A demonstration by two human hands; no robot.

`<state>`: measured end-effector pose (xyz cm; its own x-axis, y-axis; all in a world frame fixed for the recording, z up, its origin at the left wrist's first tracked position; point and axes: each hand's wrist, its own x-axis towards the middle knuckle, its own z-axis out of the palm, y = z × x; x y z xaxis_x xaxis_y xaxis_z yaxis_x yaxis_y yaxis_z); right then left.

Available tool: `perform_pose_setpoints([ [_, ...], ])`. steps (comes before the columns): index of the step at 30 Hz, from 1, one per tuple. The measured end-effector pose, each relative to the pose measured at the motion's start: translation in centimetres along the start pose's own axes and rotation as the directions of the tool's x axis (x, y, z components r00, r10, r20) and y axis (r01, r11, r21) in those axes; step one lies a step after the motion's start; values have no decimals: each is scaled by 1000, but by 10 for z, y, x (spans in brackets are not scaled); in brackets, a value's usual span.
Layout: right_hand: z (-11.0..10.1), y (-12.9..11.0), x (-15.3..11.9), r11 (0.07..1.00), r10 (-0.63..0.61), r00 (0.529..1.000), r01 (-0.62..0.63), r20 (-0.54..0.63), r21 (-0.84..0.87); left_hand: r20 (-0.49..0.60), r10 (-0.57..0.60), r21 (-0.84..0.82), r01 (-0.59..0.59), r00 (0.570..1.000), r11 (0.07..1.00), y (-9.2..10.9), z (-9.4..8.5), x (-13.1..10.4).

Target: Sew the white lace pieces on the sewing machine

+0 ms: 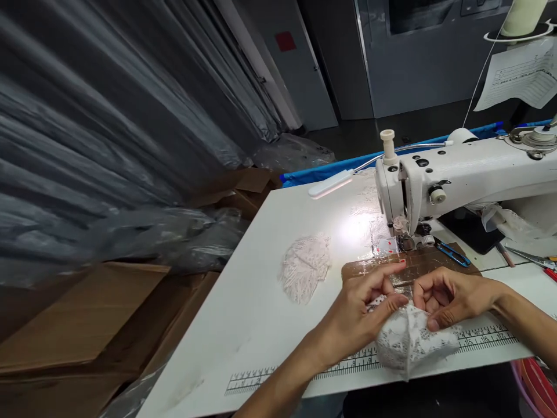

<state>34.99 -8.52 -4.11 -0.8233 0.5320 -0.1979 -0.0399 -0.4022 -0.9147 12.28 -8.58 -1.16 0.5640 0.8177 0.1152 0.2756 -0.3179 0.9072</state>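
Observation:
A white lace fabric piece (398,339) with a raised seam down its middle is held at the table's front edge, over the printed ruler. My left hand (363,307) pinches its upper left part between thumb and fingers. On the right, my right hand (452,299) has its fingers curled, with the thumb and fingers closed on the lace's upper right edge. Just beyond both hands stands the white sewing machine (474,174), its needle area lit. Another lace piece (306,267) lies flat on the white table to the left.
Blue thread snips (452,252) lie beside the machine's base, and scissors (531,258) are farther right. A lamp (331,183) reaches over the table's back. More lace (365,215) rests behind the needle. Cardboard boxes (82,307) and plastic sheeting stand left of the table.

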Motion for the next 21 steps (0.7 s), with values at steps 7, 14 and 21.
perform_pose_setpoints([
  [7, -3, -6, 15, 998, -51, 997, 49, -53, -34, 46, -168, -78, 171, 985, 982, -9, -15, 17],
  [14, -6, -8, 13, 980, 47, 996, -60, -71, -190, 196, -233, -101, 256, 953, 961, -10, -15, 24],
  [21, -13, -21, 9, 722, -82, 886, -262, -456, -640, 21, -110, 498, 85, 994, 863, -39, -46, 38],
])
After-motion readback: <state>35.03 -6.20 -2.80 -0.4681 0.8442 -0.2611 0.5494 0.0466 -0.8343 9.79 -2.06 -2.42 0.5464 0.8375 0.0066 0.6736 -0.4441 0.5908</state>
